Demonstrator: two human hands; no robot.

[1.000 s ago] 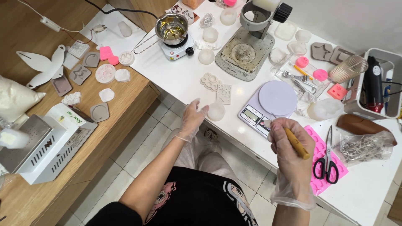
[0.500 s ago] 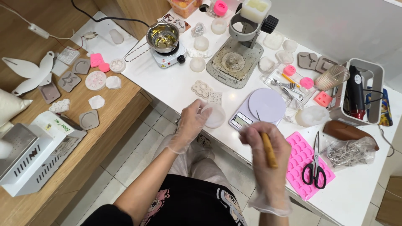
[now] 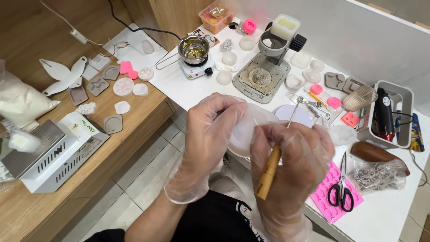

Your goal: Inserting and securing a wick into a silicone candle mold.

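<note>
Clearly, both gloved hands had come together above the white table's (image 3: 188,89) near edge. The left hand (image 3: 210,134) cupped a translucent, milky silicone mould (image 3: 247,130), soft and rounded, fingers curled round its side. The right hand (image 3: 293,161) gripped a wooden-handled pick (image 3: 268,172) with a thin metal needle, its tip at the mould's rim. Judging by this, the needle was working at the mould, which called for a steady, gentle touch. Black-handled scissors (image 3: 341,188) lay on a pink mould tray (image 3: 327,199).
</note>
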